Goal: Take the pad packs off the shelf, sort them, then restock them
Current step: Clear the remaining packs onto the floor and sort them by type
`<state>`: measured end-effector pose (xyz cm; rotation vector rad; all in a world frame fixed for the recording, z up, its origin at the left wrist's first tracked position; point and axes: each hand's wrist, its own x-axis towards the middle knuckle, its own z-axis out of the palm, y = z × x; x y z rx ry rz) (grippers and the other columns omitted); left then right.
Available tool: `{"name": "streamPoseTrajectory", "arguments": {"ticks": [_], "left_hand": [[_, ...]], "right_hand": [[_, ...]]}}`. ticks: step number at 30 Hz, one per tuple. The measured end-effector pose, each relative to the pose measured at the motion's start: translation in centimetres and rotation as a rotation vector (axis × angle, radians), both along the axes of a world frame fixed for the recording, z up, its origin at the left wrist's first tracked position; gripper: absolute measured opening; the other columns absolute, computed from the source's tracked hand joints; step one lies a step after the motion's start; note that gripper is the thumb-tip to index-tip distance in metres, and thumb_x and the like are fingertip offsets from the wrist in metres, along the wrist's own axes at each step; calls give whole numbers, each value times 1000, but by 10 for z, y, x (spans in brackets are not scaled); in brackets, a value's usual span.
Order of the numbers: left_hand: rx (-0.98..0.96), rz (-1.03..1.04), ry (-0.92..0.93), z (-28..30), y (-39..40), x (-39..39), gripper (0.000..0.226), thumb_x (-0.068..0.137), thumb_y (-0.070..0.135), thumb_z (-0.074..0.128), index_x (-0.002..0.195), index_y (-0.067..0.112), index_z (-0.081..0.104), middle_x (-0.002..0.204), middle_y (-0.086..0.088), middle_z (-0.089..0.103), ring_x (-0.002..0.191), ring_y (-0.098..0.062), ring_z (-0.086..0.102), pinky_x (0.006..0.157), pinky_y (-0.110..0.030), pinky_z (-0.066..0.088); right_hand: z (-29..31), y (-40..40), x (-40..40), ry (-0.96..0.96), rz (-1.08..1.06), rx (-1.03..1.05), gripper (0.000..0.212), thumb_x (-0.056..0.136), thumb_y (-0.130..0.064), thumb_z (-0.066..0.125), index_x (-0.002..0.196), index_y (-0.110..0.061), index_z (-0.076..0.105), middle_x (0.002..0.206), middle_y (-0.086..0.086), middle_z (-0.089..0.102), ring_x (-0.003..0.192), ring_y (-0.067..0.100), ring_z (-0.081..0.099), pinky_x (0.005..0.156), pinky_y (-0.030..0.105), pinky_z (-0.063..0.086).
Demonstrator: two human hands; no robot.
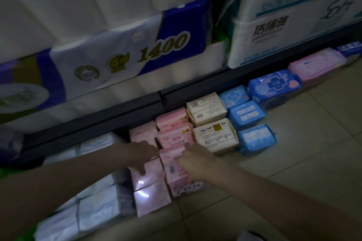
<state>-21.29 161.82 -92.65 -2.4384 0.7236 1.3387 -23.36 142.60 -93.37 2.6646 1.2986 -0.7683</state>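
The pink pack (172, 164) sits on the floor (293, 162) in front of the shelf (117, 121), at the near end of a row of pink packs. Its long side runs away from the person, toward the shelf. The right hand (193, 162) is right on it, fingers bent over its top and right side, holding it. The left hand (144, 155) is just left of the pack, fingers loosely bent, resting on a paler pink pack (147, 178). The right hand is closer.
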Motion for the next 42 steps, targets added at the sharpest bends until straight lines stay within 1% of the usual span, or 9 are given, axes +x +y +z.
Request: {"name": "streamPoseTrajectory", "arguments": {"ticks": [7,11,14,20,25,30,33,36,42], "left_hand": [[-148,81,-116,16,23,-1,57,93,26,52,144,19,29,150,-1,27,131,-20,34,104,-26,31],[-383,25,-514,64,20,15,54,83,36,36,132,16,48,131,-6,50,113,-24,55,88,-31,46],[-605,-51,-841,132,16,31,48,75,30,37,110,9,62,100,-12,66,78,-31,66,61,-35,56],[-808,-368,-1366,330,27,47,29,79,16,46,108,14,51,99,-9,62,86,-23,55,71,-35,42],[-765,-216,-1652,437,70,61,36,80,24,40,114,13,48,102,-5,56,91,-18,50,76,-28,39],[-715,-83,-1803,489,114,80,39,82,22,52,119,8,49,107,-10,55,95,-27,56,78,-40,45],[-634,105,-1793,517,140,97,49,82,16,61,128,12,43,119,-9,50,109,-29,50,88,-44,42],[-556,251,-1712,538,161,113,54,85,18,59,133,17,36,126,-8,44,114,-28,48,91,-41,39],[-337,281,-1632,562,186,137,55,92,28,50,140,30,22,130,-4,37,118,-25,44,95,-38,37]], "right_hand": [[-7,2,8,-101,-20,141,64,85,-44,60,138,-15,37,137,11,38,125,27,30,103,42,26],[64,1,51,-188,-217,372,49,91,-36,54,134,-16,43,129,6,41,120,22,30,96,34,28],[131,0,81,-384,-219,601,44,86,-36,59,124,-16,52,119,4,48,113,22,38,94,39,37],[304,8,113,-929,-57,1029,35,82,-34,52,105,-9,60,102,8,56,95,20,46,79,35,39],[411,38,147,-1143,-97,1187,31,82,-31,49,104,-9,56,106,9,51,102,19,44,85,27,36],[481,79,190,-1226,-97,1113,32,84,-29,50,109,-9,55,108,10,50,104,19,42,81,23,29],[516,107,219,-1070,-150,910,48,88,-23,60,131,-11,43,130,8,43,120,24,40,93,33,35],[543,139,250,-937,-187,662,68,87,-19,63,144,-14,26,146,8,31,127,24,38,102,32,36],[556,188,307,-683,-389,379,86,85,-18,66,150,-17,10,150,9,29,129,25,40,99,31,41]]}}
